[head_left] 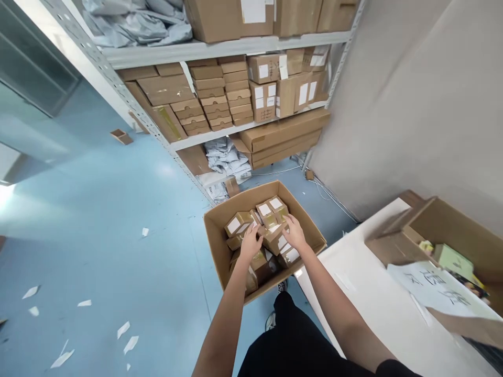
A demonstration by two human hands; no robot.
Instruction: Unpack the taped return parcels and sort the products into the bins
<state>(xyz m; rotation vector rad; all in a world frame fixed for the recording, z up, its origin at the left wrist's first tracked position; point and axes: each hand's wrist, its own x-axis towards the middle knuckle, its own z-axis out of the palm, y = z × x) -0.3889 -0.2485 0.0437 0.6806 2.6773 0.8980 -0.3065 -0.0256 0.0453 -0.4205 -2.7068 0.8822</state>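
Head view shows me the left hand (251,242) and right hand (294,233) half-curled at a small box (273,243) inside a carton (216,241); whether either grips, I cannot tell.

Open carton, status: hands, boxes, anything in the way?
Left hand and right hand inside carton, at a small box. Grip unclear. Other boxes crowd close.

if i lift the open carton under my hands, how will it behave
The open carton may feel heavy, with many small taped boxes piled inside. It looks straight-sided, so it should stay fairly stiff. The boxes lie at mixed angles and could shift.
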